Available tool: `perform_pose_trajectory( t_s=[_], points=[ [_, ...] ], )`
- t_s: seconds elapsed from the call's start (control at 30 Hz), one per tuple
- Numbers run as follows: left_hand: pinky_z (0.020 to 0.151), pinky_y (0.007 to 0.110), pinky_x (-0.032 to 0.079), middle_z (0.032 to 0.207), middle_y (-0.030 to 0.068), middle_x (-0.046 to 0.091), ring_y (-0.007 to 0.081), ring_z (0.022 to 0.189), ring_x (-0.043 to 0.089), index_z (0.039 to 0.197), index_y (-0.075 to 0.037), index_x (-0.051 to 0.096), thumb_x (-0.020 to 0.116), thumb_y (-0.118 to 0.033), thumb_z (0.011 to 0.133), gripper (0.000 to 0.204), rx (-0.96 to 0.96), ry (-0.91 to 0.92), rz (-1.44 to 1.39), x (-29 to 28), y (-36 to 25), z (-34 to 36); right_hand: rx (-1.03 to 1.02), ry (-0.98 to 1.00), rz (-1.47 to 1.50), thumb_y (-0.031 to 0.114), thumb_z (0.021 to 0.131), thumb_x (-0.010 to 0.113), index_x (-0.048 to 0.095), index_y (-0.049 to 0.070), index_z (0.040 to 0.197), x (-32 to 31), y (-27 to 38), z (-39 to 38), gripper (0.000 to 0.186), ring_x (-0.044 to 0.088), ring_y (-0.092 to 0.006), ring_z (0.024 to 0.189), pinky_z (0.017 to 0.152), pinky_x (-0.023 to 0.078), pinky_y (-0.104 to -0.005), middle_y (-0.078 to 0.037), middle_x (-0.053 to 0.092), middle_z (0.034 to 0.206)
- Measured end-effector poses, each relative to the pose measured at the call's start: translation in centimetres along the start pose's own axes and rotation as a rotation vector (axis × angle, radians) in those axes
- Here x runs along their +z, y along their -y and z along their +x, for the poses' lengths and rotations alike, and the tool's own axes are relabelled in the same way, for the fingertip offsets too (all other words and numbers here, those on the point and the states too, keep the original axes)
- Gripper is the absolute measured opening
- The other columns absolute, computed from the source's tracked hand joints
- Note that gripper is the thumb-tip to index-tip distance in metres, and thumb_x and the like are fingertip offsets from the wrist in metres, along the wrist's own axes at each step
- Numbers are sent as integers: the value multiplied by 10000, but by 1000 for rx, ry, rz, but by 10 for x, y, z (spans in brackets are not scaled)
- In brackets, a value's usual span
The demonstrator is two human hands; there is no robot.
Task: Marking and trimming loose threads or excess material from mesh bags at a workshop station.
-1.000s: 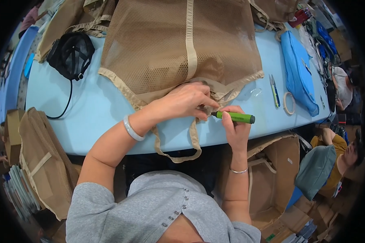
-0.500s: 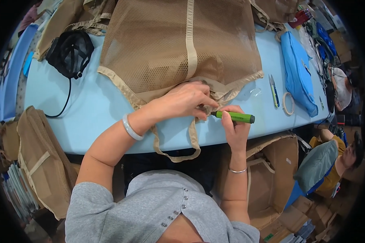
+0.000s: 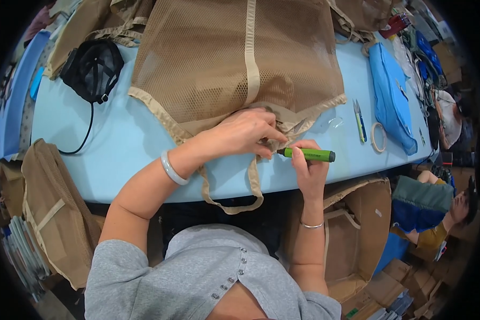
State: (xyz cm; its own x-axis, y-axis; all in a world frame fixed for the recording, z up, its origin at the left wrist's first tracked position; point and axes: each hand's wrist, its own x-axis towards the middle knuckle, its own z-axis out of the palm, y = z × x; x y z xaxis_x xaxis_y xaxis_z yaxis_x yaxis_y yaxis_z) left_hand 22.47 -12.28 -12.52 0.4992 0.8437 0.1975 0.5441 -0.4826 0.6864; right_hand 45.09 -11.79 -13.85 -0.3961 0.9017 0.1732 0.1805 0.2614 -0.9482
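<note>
A large brown mesh bag [image 3: 208, 58] with beige trim lies across the light blue table, its gathered edge towards me. My left hand [image 3: 246, 130] is closed on that near edge, its thumb and forefinger pinching the fabric. In my right hand [image 3: 310, 169] is a green marker pen [image 3: 316, 155], held almost level. Its dark tip end points left and sits right by my left fingertips, at the bag's trim; whether it touches the cloth is hidden. A beige strap loop [image 3: 230, 208] hangs from the bag over the table's front edge.
A black mesh cap [image 3: 97, 69] lies at the left. At the right are a cutter-like tool [image 3: 360, 121], a tape ring [image 3: 378, 136] and a blue pouch [image 3: 390, 96]. A cardboard box [image 3: 370, 234] stands below; beyond it a co-worker handles a green-and-blue cloth item [image 3: 424, 200].
My hands, the marker pen and the bag stay practically where they were. At the right, the co-worker's cloth item has turned and shows more blue.
</note>
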Motion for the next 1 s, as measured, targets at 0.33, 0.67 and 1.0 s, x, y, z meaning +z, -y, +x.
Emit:
perform_pose_trajectory(
  t_s=[0.33,0.67,1.0],
  points=[
    [780,365,466,825,37,540,231,843,539,1185,-198,695,818,-212,690,510,-1,5,-13,1,1,0,19,-23,15,83,911,659,653,-3,1000,4,4,0,124,531,-51,666,574,418,-198,-24,652,879],
    [768,363,467,821,35,535,227,837,536,1189,-198,692,815,-207,696,508,-29,19,-12,-1,-3,0,-38,-46,-47,82,900,672,658,1,1008,6,7,1,135,521,-49,648,557,410,-201,-36,664,873],
    [761,364,466,816,36,531,223,830,531,1194,-204,692,811,-201,702,506,-18,12,-4,-1,-3,0,-81,-7,-91,69,894,670,658,4,1006,5,4,2,130,516,-59,645,563,411,-210,-46,670,875]
  ],
)
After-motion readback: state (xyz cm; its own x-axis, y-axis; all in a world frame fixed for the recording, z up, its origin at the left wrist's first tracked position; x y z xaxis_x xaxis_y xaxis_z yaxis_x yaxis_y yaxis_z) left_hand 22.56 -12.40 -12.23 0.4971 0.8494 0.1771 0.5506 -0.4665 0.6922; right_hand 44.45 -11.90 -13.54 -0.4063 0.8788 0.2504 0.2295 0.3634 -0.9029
